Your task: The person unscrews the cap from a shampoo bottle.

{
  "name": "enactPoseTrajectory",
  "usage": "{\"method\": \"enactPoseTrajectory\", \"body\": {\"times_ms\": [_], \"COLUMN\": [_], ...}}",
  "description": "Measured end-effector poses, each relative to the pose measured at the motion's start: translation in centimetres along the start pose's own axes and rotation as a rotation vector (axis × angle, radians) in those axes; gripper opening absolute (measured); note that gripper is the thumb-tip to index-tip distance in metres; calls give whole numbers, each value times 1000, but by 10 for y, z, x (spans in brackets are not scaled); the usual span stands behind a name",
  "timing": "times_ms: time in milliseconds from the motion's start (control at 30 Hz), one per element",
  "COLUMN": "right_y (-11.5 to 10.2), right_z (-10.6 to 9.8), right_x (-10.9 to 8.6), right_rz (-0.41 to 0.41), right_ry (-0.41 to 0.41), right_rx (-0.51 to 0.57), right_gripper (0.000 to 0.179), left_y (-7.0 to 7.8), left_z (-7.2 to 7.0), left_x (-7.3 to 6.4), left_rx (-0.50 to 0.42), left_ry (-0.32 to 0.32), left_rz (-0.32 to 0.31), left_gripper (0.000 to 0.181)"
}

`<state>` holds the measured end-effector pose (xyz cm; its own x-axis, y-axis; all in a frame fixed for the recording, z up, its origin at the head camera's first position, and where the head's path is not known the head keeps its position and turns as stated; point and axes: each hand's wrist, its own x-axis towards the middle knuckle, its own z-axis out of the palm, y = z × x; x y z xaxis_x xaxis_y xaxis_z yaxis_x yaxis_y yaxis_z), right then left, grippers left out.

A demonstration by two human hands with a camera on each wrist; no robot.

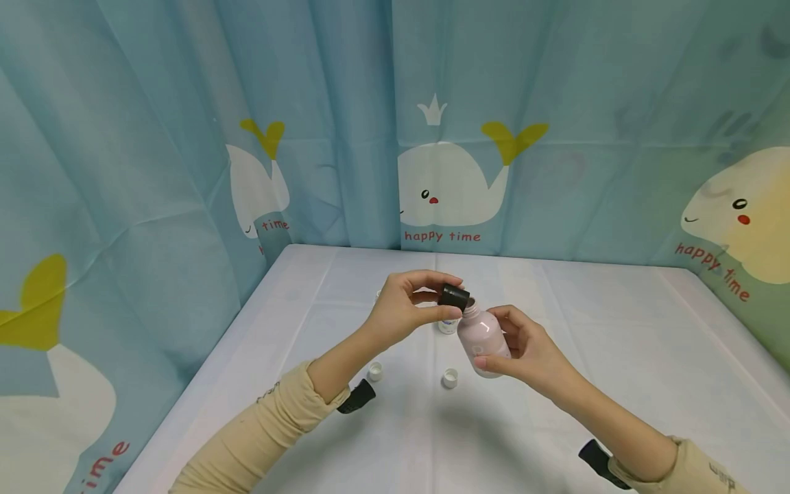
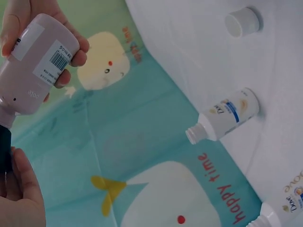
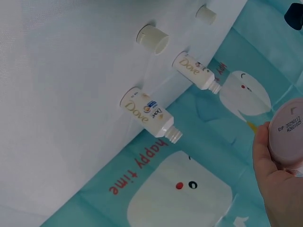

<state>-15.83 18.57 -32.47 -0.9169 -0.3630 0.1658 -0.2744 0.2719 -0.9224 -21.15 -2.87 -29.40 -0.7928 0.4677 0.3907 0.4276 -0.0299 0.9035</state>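
A pink bottle (image 1: 483, 341) is held tilted above the table by my right hand (image 1: 527, 350), its neck leaning toward the left. Fingers and thumb wrap its body, and the printed base (image 3: 288, 135) shows in the right wrist view. Between thumb and fingertips, my left hand (image 1: 407, 302) pinches a black cap (image 1: 455, 297). The cap is right at the bottle's threaded mouth, and part of the opening shows beside it in the head view. In the left wrist view, the bottle's barcode label (image 2: 53, 64) is visible above the cap (image 2: 4, 149).
Two white uncapped Dove bottles, one nearer (image 3: 146, 112) and one farther (image 3: 195, 71), stand on the white table (image 1: 617, 329). Two white caps, left (image 1: 375, 371) and right (image 1: 450, 378), sit closer to me. A blue whale-print curtain (image 1: 345, 123) surrounds the table's back and sides.
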Motion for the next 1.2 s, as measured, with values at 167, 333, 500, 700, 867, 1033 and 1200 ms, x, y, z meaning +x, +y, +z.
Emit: {"method": "enactPoseTrajectory", "body": {"times_ms": [167, 333, 500, 700, 867, 1033, 1200], "right_y": [0, -1, 1, 4, 7, 10, 14], "right_z": [0, -1, -1, -2, -4, -3, -4], "right_x": [1, 1, 0, -2, -2, -3, -6], "right_rz": [-10, -17, -8, -14, -32, -10, -2], "right_ry": [2, 1, -1, 7, 15, 11, 16], "right_rx": [-5, -24, -38, -33, -19, 6, 9], "right_gripper": [51, 51, 50, 49, 50, 51, 52], "left_y": [0, 1, -1, -8, -12, -16, -21], "left_z": [-1, -1, -2, -1, 2, 4, 8], "left_x": [-1, -3, -5, -7, -7, -8, -9], "left_rx": [16, 35, 34, 78, 49, 66, 124], "left_ry": [13, 10, -44, -123, -138, -124, -100], "left_rz": [-3, -31, -60, -46, -44, -61, -53], "left_gripper": [36, 34, 37, 43, 39, 38, 36]}}
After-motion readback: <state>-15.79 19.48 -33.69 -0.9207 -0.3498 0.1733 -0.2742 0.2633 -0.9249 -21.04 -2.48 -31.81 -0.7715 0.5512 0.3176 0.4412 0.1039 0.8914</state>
